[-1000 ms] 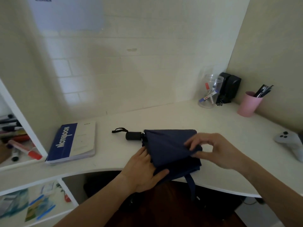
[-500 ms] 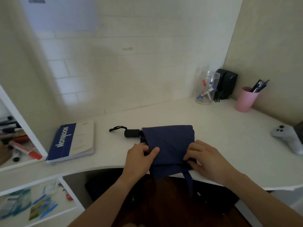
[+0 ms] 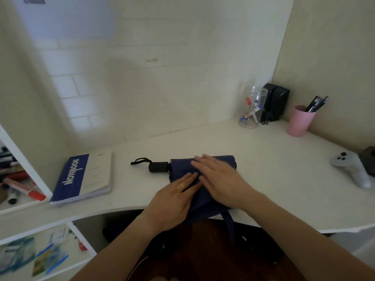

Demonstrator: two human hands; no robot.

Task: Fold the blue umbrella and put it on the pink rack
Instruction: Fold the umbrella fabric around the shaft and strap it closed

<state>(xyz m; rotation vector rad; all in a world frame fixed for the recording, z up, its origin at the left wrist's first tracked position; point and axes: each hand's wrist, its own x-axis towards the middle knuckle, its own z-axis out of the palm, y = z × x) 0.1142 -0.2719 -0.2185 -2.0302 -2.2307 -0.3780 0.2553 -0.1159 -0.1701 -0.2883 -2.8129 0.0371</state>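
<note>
The dark blue umbrella lies collapsed on the white desk, its black handle and wrist loop pointing left. Its cloth is folded into a flat bundle whose near edge and closing strap hang over the desk's front edge. My left hand lies flat on the near left part of the cloth, fingers straight. My right hand presses flat on top of the cloth, fingers stretched toward the handle. No pink rack is in view.
A blue and white notebook lies left of the umbrella. At the back right stand a clear jar of markers, a black device and a pink cup of pens. A grey game controller sits far right. White shelves with markers stand at left.
Both hands let go of the cloth edge they pinched and now lie flat on it. My right hand has slid up and left across the bundle.
</note>
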